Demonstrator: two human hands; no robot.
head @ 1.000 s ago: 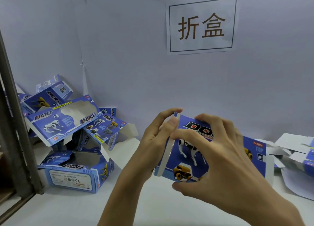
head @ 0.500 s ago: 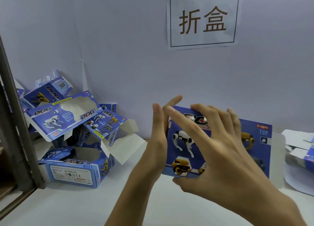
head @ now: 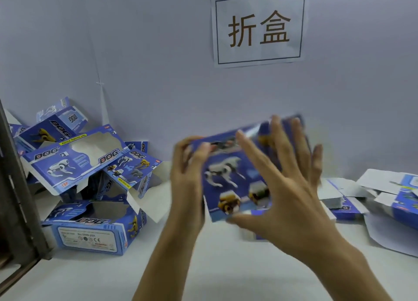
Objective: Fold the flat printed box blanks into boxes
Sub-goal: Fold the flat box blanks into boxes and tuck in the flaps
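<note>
Clearly, in the head view you had one blue printed box blank [head: 235,178] up off the white table [head: 203,266], between your two hands and tilted, its printed face with the white dog turned toward you. Your left hand [head: 188,176] sat at the blank's left edge with its fingers curled over the top corner, gripping the card. Your right hand [head: 287,187] was spread wide in front of the printed face, fingers straight and fanned, thumb low near the bottom edge; motion blur kept me from telling whether the fingertips pressed the card or only hovered before it.

I judged the blank to be light, thin card: stiff along its panels, weak at the scored creases, and glossy enough to slide under dry fingers. It would bend or kink if squeezed mid-panel, so you did best to take it by the edges near a crease, thumb opposite fingers.

Folded boxes [head: 90,230] were piled at the left by the wall. More blanks [head: 352,201] lay at the right. A paper sign [head: 259,27] hung on the wall behind.
</note>
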